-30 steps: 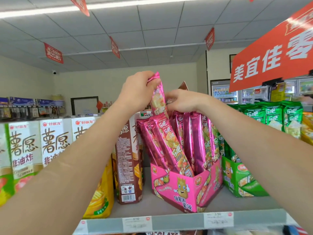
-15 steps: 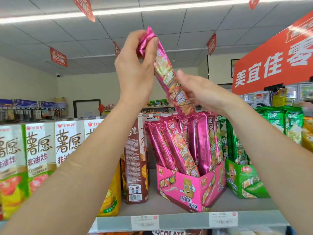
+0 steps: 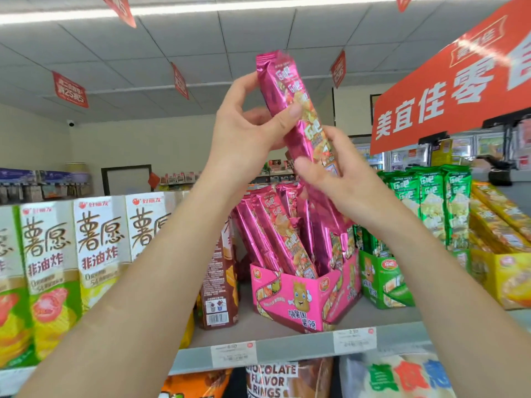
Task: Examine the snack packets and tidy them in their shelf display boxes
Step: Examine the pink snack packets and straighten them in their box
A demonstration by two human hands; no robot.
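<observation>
Gripping pink packet (image 3: 309, 133), left hand (image 3: 244, 133) uppermost

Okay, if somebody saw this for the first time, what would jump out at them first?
A shiny pink snack packet is held up at centre frame above the shelf, gripped near its top by the left hand and lower down by the right hand. Right below stands the bright pink display box full of matching packets, and a big red sign with white characters hangs at upper right.
</observation>
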